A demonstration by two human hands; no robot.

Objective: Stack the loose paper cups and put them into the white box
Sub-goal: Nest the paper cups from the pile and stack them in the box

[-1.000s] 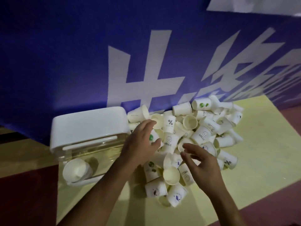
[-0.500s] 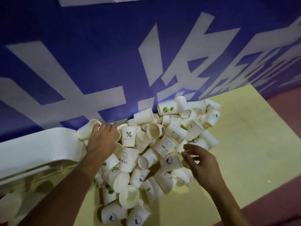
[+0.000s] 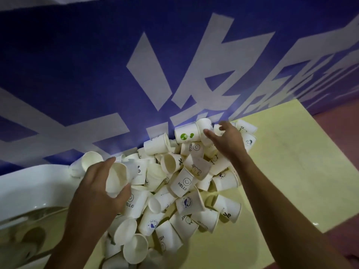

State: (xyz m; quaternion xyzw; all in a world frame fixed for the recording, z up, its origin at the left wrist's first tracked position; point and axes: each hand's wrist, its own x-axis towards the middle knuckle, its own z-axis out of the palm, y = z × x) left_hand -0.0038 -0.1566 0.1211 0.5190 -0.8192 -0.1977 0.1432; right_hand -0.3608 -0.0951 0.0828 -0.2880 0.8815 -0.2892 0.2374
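A heap of loose white paper cups (image 3: 186, 183), several printed with HELLO, % or small pictures, lies on a pale yellow mat against a blue banner. My left hand (image 3: 99, 189) is closed around one plain white cup (image 3: 116, 177), its mouth turned toward me, at the heap's left edge. My right hand (image 3: 227, 140) hovers with fingers spread over the cups at the heap's far end, beside a cup with green dots (image 3: 186, 133). The white box (image 3: 33, 187) stands at the left, its clear side showing a cup shape inside.
The blue banner (image 3: 97, 65) with large white characters rises right behind the heap. The yellow mat (image 3: 291, 171) stretches out to the right of the cups, and a reddish floor (image 3: 342, 133) lies beyond it.
My left hand has picked up a plain cup and drawn it back from the heap. My right hand has reached forward to the far cups. The view has swung right, leaving less of the box showing.
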